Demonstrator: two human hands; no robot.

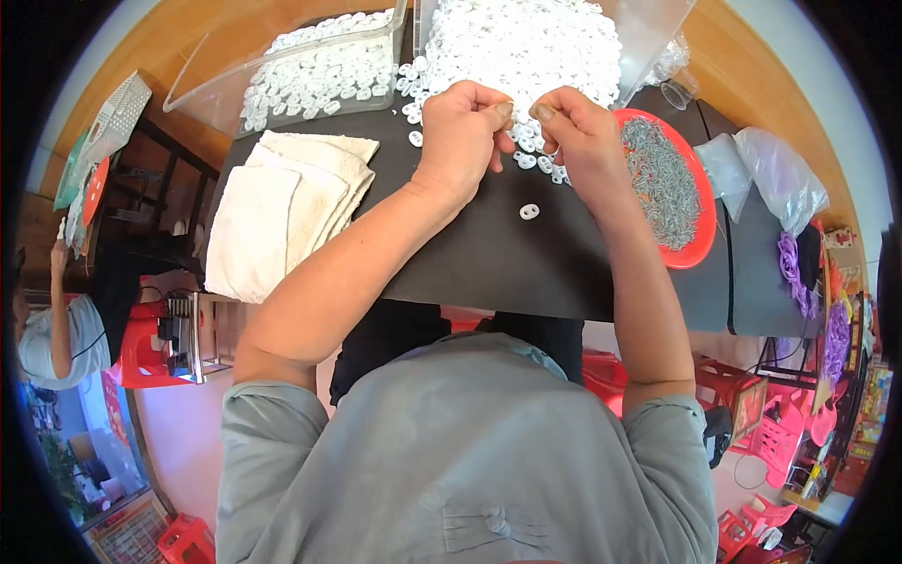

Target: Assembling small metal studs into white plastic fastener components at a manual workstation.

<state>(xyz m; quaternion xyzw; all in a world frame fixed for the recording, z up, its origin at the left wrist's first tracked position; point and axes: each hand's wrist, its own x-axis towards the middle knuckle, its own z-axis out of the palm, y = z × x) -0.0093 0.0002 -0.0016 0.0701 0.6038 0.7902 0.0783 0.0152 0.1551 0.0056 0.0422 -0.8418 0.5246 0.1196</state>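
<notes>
My left hand (pixel 467 134) is over the dark table in front of a large heap of small white plastic pieces (pixel 521 52). Its thumb and fingers are pinched together. My right hand (pixel 584 141) is close beside it, thumb pressed against the curled index finger. Whatever either pinch holds is too small or hidden to make out. One white oval piece with two holes (pixel 530 212) lies alone on the table below the hands. More such pieces spill out under and between my hands. Right of my right hand, a red oval tray (pixel 699 232) holds many small thin grey metal parts (pixel 665 188).
A clear bin (pixel 376 101) with more white pieces stands at the back left. Folded cream cloths (pixel 249 226) lie at the table's left. Plastic bags (pixel 780 174) and a purple cord bundle (pixel 795 273) are at the right. Another person (pixel 70 338) sits at far left.
</notes>
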